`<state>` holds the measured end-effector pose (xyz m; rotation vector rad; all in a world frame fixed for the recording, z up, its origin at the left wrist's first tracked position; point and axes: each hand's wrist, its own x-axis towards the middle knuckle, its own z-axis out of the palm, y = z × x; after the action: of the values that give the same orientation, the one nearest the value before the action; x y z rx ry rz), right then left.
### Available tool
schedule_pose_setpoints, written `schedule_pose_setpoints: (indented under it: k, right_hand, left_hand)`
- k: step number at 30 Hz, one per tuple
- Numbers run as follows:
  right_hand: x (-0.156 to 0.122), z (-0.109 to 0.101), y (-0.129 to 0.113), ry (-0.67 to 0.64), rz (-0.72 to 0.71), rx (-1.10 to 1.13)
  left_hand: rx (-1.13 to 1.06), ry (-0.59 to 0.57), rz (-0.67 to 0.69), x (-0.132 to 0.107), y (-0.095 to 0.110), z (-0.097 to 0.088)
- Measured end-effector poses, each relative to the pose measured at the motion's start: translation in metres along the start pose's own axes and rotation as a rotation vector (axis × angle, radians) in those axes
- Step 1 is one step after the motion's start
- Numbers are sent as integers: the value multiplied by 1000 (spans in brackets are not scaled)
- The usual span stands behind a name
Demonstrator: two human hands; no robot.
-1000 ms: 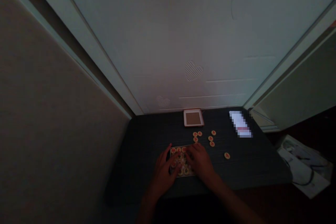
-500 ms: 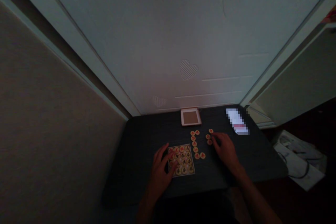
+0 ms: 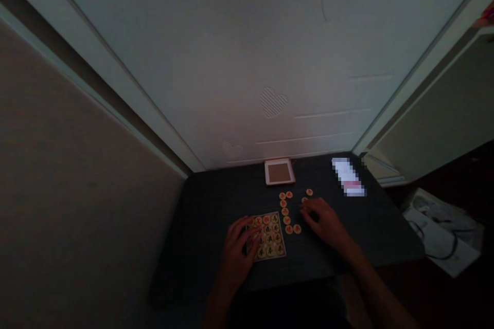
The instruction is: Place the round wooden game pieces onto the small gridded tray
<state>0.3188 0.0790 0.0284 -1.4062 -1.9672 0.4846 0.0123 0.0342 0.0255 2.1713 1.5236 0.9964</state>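
Note:
A small square tray (image 3: 281, 253) full of round tan game pieces with red and dark marks lies on a dark table (image 3: 216, 205). My left hand (image 3: 238, 253) rests on the tray's left edge, its fingers lying over the pieces. Several loose pieces (image 3: 286, 212) lie in a line right of the tray, with a few more further right (image 3: 309, 192). My right hand (image 3: 324, 222) lies among those loose pieces, fingers curled down on the table by one of them; what they hold is hidden.
A shallow square lid or box (image 3: 279, 172) with a pale rim stands at the table's back edge against the white wall. A blurred white object (image 3: 348, 177) lies at the back right. Paper and a cable (image 3: 440, 229) lie on the floor to the right.
My right hand left the tray, went right to the loose pieces, then drew slightly back toward the tray. More pieces now lie in a line beside the tray. My left hand stayed.

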Motion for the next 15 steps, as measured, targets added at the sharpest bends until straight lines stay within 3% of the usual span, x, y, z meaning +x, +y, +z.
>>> schedule_pose_setpoints:
  k: [5,15]
  right_hand:
    - [-7,13,-19,-107,-122,36]
    - [-24,24,-30,-88,-141,-36]
  left_hand:
    - [3,3,44,2,3,-1]
    - [-1,-38,74,-2,5,4]
